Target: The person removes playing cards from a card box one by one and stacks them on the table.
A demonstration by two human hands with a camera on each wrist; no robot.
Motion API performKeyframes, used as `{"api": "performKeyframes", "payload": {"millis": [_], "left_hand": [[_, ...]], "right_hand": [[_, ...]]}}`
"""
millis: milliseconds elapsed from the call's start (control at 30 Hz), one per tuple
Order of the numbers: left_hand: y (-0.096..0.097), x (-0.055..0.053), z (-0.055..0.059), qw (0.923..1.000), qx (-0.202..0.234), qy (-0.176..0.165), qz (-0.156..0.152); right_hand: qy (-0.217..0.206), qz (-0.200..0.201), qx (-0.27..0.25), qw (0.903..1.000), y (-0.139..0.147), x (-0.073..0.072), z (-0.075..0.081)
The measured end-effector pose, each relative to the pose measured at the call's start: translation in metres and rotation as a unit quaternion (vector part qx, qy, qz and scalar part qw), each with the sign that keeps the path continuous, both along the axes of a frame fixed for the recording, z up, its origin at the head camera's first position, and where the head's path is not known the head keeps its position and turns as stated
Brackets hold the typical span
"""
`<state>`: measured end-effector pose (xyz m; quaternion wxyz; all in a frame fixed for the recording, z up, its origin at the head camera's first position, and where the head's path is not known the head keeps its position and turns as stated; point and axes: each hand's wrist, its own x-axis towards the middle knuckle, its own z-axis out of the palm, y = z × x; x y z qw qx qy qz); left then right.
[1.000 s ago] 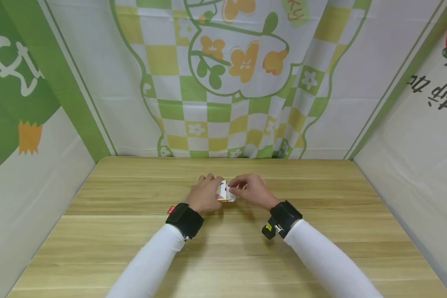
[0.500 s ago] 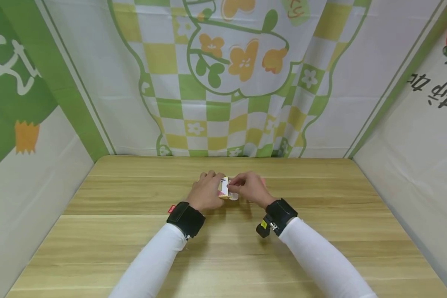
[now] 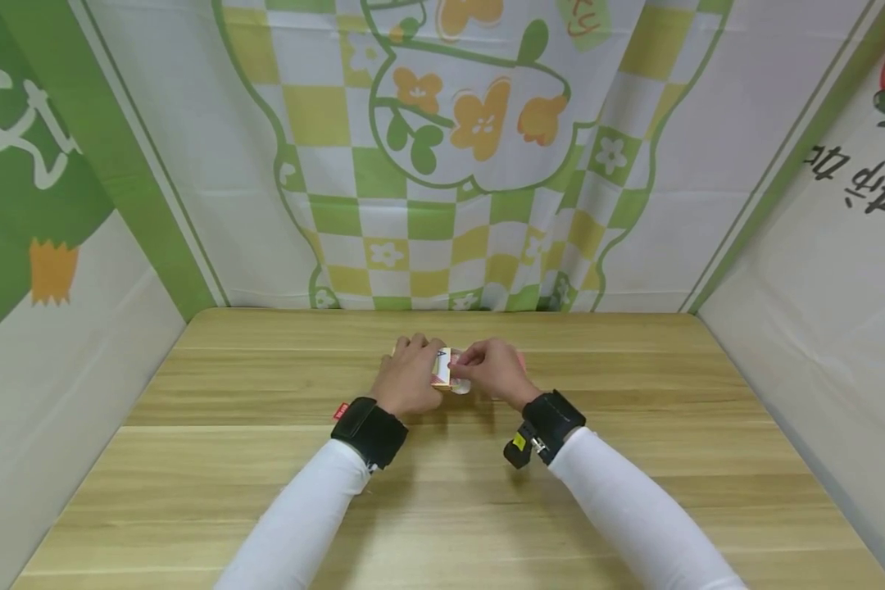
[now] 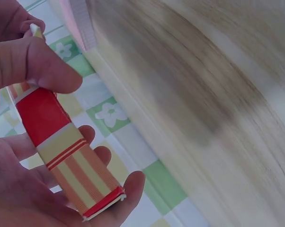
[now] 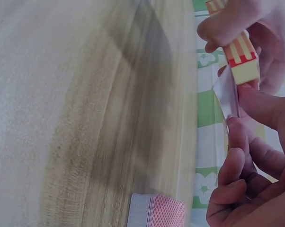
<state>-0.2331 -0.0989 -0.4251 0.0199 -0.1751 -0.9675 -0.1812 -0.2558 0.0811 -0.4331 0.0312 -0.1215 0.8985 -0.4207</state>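
My left hand (image 3: 411, 376) grips a small playing-card box (image 3: 442, 367), thumb on one side and fingers on the other. Red, cream and striped orange mark its narrow side in the left wrist view, and a letter A shows on the face in the head view. At the box's end a pale flap (image 5: 226, 94) stands out. My right hand (image 3: 498, 374) pinches at this flap, its thumb (image 5: 263, 106) close against the box's end and its fingers curled under the flap. The inside of the box is hidden.
A stack of playing cards with a pink crosshatched back (image 5: 167, 213) sits on the wooden table (image 3: 442, 492) beyond my right hand, mostly covered by it in the head view. A checked curtain (image 3: 450, 205) hangs behind the table's far edge.
Both hands and the box have shifted slightly toward the far edge. My right hand has moved a little left, and a corner of the pink stack now shows behind it.
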Motion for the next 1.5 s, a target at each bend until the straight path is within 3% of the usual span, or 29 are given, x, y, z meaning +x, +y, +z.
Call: {"api": "performKeyframes", "payload": {"millis": [267,500,600,700,833,933,1033,1333,1500], "left_hand": [[0.0,-0.002,-0.002,0.9996,-0.014,0.023,0.01],[-0.001,-0.003,-0.003,0.9994,-0.018,0.016,0.023],[-0.002,-0.002,-0.003,0.9994,-0.019,0.015,0.024],[-0.003,-0.002,-0.004,0.9995,-0.02,0.011,0.023],[-0.003,-0.003,-0.004,0.9995,-0.02,0.006,0.024],[-0.004,-0.003,-0.004,0.9994,-0.023,0.005,0.025],[-0.004,-0.003,-0.004,0.9994,-0.024,0.004,0.025],[-0.004,-0.002,-0.005,0.9996,-0.02,0.001,0.021],[-0.005,-0.002,-0.005,0.9996,-0.019,0.001,0.02]], "right_hand": [[-0.068,-0.017,-0.043,0.9966,0.009,-0.002,0.003],[-0.081,-0.016,-0.038,0.9958,0.021,0.0,0.008],[-0.05,0.006,-0.005,0.9987,0.023,0.001,0.011],[0.017,0.06,0.053,0.9967,0.023,0.001,0.015],[0.12,0.156,0.144,0.9698,0.02,-0.001,0.019],[0.158,0.202,0.185,0.9485,0.017,-0.003,0.02],[0.158,0.22,0.198,0.9418,0.014,-0.002,0.021],[0.141,0.206,0.204,0.9468,0.01,0.0,0.019],[0.138,0.213,0.211,0.9441,0.011,-0.002,0.019]]}}
